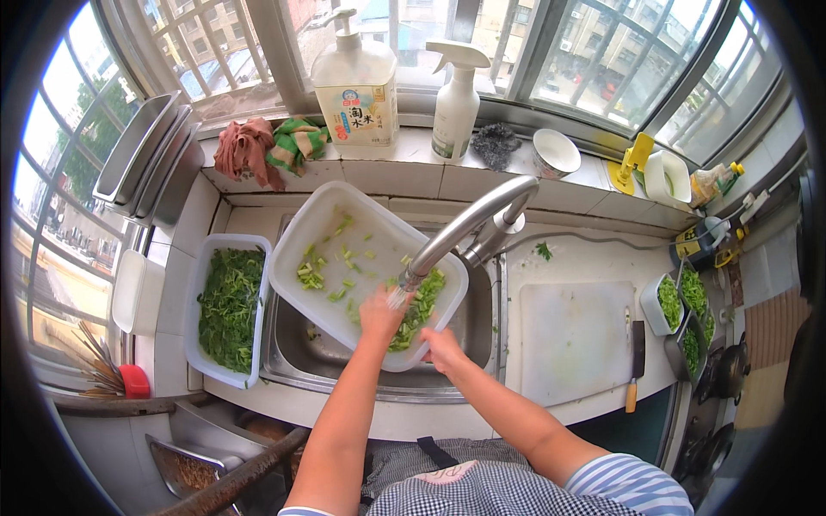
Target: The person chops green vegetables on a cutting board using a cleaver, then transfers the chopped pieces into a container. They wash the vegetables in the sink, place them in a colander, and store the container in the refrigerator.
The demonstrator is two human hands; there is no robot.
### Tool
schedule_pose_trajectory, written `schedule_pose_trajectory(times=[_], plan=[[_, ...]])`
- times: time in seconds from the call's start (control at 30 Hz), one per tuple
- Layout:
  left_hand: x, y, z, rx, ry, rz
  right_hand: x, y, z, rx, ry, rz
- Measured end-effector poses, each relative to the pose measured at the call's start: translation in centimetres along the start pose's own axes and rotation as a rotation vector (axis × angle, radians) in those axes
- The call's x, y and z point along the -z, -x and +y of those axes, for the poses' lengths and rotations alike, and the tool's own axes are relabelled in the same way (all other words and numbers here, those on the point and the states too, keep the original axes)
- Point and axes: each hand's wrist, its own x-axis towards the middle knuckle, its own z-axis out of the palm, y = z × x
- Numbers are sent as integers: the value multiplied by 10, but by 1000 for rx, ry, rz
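Note:
A white plastic tub (368, 226) sits tilted over the steel sink (477, 309). Chopped green stalks (423, 303) are heaped at its lower right end, with more pieces scattered across its bottom. My left hand (382, 315) is inside the tub beside the heap, directly under the mouth of the curved steel faucet (474, 216), where water comes down. Blur hides whether its fingers hold anything. My right hand (442, 348) grips the tub's near right rim.
Left of the sink stands a tub of leafy greens (229, 309). To the right lie a white cutting board (574, 342) and a cleaver (635, 361), near containers of chopped greens (670, 302). A pump bottle (355, 90) and spray bottle (455, 103) stand on the window ledge.

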Motion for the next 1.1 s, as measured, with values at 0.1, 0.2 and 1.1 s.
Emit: schedule_pose_trajectory(times=[0.1,0.2,1.1], plan=[[-6,-8,13,-374,-202,277,-8,3,3,-10,16,-13],[-15,-6,10,-521,-260,176,-10,0,5,-2,-4,-48],[0,14,-32,289,-132,11,13,3,19,12,23,-5]])
